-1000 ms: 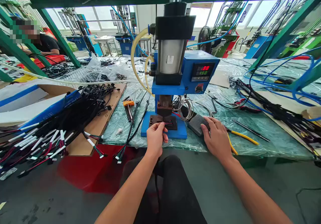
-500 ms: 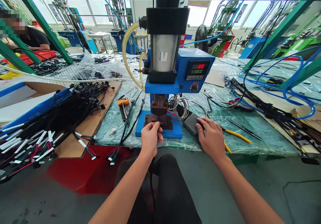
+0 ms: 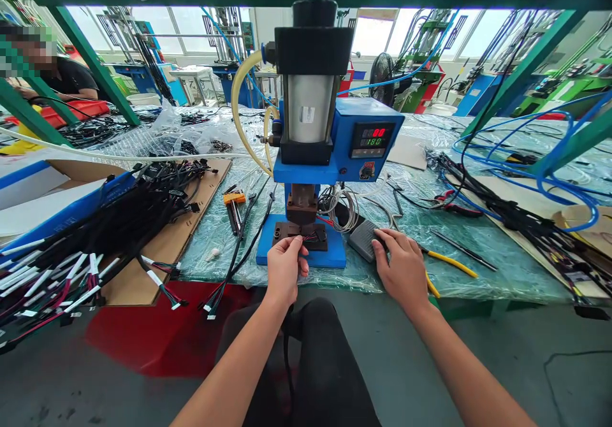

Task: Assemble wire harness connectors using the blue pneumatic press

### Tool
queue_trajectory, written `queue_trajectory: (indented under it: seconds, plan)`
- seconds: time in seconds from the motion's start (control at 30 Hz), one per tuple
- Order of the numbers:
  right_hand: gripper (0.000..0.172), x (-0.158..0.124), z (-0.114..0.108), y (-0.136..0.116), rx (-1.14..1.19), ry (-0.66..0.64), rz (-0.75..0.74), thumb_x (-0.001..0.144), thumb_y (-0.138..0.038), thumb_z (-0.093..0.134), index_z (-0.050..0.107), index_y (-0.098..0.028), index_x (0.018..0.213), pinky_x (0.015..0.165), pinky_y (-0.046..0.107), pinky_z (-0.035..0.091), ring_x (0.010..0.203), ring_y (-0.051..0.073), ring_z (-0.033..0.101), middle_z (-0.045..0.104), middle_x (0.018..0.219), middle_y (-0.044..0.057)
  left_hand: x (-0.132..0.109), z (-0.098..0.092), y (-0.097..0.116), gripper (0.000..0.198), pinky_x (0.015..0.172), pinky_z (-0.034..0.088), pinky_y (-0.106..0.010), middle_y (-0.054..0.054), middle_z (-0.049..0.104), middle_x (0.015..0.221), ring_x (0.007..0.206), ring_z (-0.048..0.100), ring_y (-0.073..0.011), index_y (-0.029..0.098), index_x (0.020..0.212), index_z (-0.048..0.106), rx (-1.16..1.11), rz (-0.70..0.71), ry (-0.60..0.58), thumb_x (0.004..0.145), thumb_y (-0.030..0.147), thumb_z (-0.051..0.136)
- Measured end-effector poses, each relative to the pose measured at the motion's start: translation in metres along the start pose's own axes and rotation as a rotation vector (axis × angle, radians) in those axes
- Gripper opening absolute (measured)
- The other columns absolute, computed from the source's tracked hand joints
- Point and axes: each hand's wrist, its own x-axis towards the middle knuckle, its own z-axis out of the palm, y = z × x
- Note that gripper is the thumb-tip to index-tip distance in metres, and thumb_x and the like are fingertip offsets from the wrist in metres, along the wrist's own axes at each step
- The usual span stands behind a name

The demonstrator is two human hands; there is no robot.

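Hands apart: wire lead [image 3: 312,238] pinched by left hand [image 3: 285,271] over press die [image 3: 321,244], right hand [image 3: 400,269] laid on grey foot pedal [image 3: 362,239], right of die.

Daylight pours through a long row of windows [image 3: 373,35] along the far side, broken by a white wall [image 3: 268,32]. Green steel framing [image 3: 526,64] crosses overhead, blue and green machines [image 3: 425,51] stand beyond, near a black pedestal fan [image 3: 381,79]. A co-worker [image 3: 71,76] sits far left. The grey floor [image 3: 502,376] shows a red patch [image 3: 162,338].
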Motion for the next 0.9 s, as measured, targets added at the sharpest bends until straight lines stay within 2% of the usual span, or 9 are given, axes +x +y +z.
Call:
queue_trajectory:
  seconds: [0.13, 0.2, 0.27, 0.33, 0.43, 0.53, 0.7, 0.9]
  plan:
    - [0.034, -0.002, -0.002, -0.003, -0.011, 0.073, -0.053, 0.099, -0.033, 0.047, 0.065, -0.016, 0.122, 0.102, 0.045, 0.042, 0.116, 0.029, 0.056, 0.066, 0.122, 0.012, -0.001, 0.0, 0.001, 0.031, 0.031, 0.031, -0.018, 0.004, 0.056, 0.058, 0.032, 0.045, -0.0057, 0.017, 0.065, 0.055, 0.0, 0.008, -0.006, 0.069, 0.041, 0.073]
    - [0.03, -0.004, -0.006, -0.016, 0.03, 0.128, -0.122, 0.099, -0.03, 0.049, 0.067, -0.017, 0.119, 0.1, 0.044, 0.042, 0.113, 0.027, 0.057, 0.067, 0.118, 0.011, 0.0, 0.0, 0.0, 0.03, 0.031, 0.032, -0.018, 0.004, 0.056, 0.057, 0.032, 0.045, -0.0057, 0.017, 0.065, 0.055, 0.0, 0.009, -0.003, 0.068, 0.041, 0.073]
    - [0.028, -0.006, -0.011, -0.039, 0.11, 0.117, -0.197, 0.098, -0.028, 0.05, 0.068, -0.018, 0.117, 0.096, 0.04, 0.044, 0.105, 0.025, 0.059, 0.069, 0.11, 0.01, 0.0, 0.001, 0.0, 0.031, 0.03, 0.032, -0.018, 0.004, 0.056, 0.056, 0.032, 0.045, -0.0057, 0.017, 0.064, 0.055, 0.0, 0.009, 0.005, 0.068, 0.041, 0.073]
    - [0.031, -0.006, -0.016, -0.069, 0.171, 0.006, -0.243, 0.099, -0.028, 0.048, 0.066, -0.018, 0.123, 0.089, 0.037, 0.046, 0.097, 0.023, 0.059, 0.069, 0.103, 0.009, 0.001, 0.001, -0.001, 0.031, 0.03, 0.032, -0.018, 0.005, 0.056, 0.055, 0.031, 0.044, -0.0056, 0.017, 0.064, 0.055, -0.005, 0.014, 0.01, 0.067, 0.042, 0.073]
    - [0.041, 0.001, -0.022, -0.112, 0.13, -0.231, -0.263, 0.099, -0.025, 0.045, 0.056, -0.02, 0.138, 0.078, 0.034, 0.047, 0.089, 0.023, 0.059, 0.069, 0.098, 0.007, 0.002, 0.001, -0.002, 0.031, 0.029, 0.032, -0.018, 0.006, 0.056, 0.054, 0.031, 0.043, -0.0057, 0.017, 0.066, 0.056, -0.019, 0.011, 0.006, 0.065, 0.042, 0.074]
    - [0.049, 0.013, -0.024, -0.136, 0.043, -0.392, -0.25, 0.094, -0.017, 0.047, 0.05, -0.021, 0.144, 0.075, 0.032, 0.046, 0.093, 0.024, 0.06, 0.07, 0.104, 0.008, 0.003, 0.0, -0.004, 0.032, 0.03, 0.034, -0.018, 0.006, 0.055, 0.051, 0.031, 0.042, -0.0055, 0.017, 0.066, 0.056, -0.029, -0.001, -0.002, 0.064, 0.042, 0.074]
    - [0.049, 0.023, -0.024, -0.142, -0.009, -0.457, -0.244, 0.092, -0.016, 0.047, 0.053, -0.021, 0.141, 0.073, 0.032, 0.046, 0.096, 0.024, 0.062, 0.071, 0.109, 0.009, 0.003, 0.0, -0.003, 0.031, 0.031, 0.033, -0.017, 0.006, 0.054, 0.049, 0.031, 0.042, -0.0054, 0.017, 0.063, 0.055, -0.047, 0.002, -0.002, 0.066, 0.042, 0.073]
    - [0.047, 0.023, -0.014, -0.138, -0.044, -0.362, -0.293, 0.087, -0.014, 0.05, 0.06, -0.023, 0.133, 0.064, 0.031, 0.045, 0.089, 0.024, 0.065, 0.073, 0.098, 0.008, 0.005, 0.001, -0.003, 0.035, 0.03, 0.033, -0.021, 0.005, 0.052, 0.046, 0.03, 0.042, -0.0079, 0.019, 0.061, 0.054, -0.046, -0.022, -0.012, 0.067, 0.049, 0.072]
